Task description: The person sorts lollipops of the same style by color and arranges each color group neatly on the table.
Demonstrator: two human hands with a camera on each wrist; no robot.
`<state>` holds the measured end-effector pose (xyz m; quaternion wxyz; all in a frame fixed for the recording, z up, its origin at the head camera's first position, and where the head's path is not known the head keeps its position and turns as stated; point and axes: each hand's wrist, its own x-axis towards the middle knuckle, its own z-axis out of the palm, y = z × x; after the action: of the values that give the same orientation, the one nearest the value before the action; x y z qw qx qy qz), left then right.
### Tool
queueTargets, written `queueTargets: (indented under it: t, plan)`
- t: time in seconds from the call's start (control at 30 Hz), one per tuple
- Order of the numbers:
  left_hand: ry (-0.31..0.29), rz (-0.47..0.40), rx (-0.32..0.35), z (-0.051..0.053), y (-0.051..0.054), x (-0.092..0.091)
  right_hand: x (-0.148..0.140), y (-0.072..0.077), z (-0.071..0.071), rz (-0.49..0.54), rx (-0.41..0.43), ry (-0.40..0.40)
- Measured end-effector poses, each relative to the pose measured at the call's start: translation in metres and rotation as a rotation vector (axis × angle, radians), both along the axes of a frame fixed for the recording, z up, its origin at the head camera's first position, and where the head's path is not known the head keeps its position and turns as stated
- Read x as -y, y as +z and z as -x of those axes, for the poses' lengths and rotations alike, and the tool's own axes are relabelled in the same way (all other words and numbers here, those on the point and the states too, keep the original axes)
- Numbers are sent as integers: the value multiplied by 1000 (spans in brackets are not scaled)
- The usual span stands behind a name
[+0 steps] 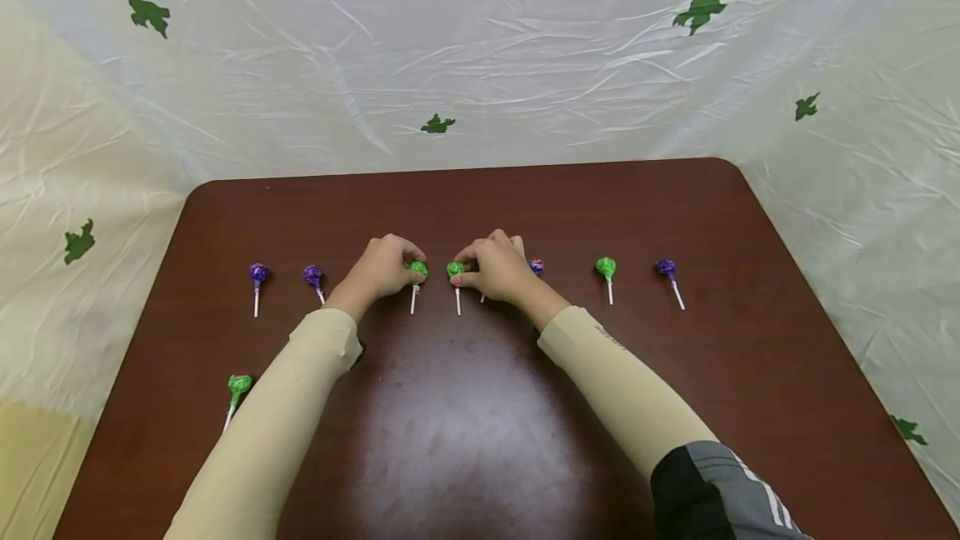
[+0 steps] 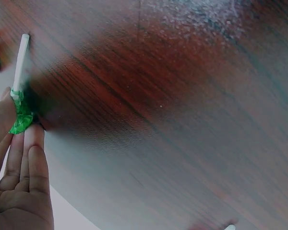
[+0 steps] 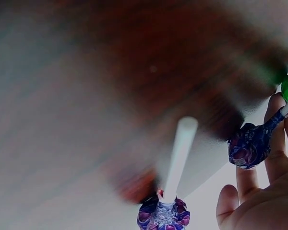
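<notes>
My left hand (image 1: 381,267) pinches the head of a green-wrapped lollipop (image 2: 22,115) between thumb and fingers, its white stick pointing toward me. Just right of it, my right hand (image 1: 497,265) pinches another green lollipop (image 1: 454,270) by its head. The two green heads are a small gap apart. Under and beside the right hand are purple lollipops; one purple head (image 1: 536,266) shows past the wrist side. In the right wrist view a purple lollipop (image 3: 249,146) lies close to the fingers, and a second purple one (image 3: 163,218) is at the lower edge.
On the brown table (image 1: 465,407), two purple lollipops (image 1: 258,273) (image 1: 312,276) lie to the left. A green lollipop (image 1: 606,267) and a purple lollipop (image 1: 666,268) lie to the right. Nearer, another green lollipop (image 1: 239,385) sits beside the left forearm. White sheeting (image 1: 300,90) surrounds the table.
</notes>
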<state>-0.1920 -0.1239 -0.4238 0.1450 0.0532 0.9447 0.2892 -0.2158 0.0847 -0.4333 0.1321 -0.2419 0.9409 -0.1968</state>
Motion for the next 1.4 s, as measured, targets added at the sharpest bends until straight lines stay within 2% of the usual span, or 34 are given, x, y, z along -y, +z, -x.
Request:
queueTargets:
  t: [0.23,0.43,0.6,0.83,0.97,1.1,1.23,1.4]
  plan:
    - [18,-19,-2,-3,0,5,3,1,-1,11,-4,14]
    - [21,-53,10,-6,5,4,0,1,2,16,-13,21]
    - [7,-96,34,-14,12,7,-2,2,3,18,-14,22]
    - [-38,-142,48,-41,25,16,-4,1,4,3,-21,16]
    - [-43,-150,32,-59,25,18,-4,0,5,5,-28,15]
    - [-54,-154,32,-76,20,16,-4,0,4,15,-30,15]
    - [-79,-154,38,-92,9,12,-2,-1,3,19,-27,21]
    - [-98,-143,24,-106,0,10,0,-1,2,12,-19,22]
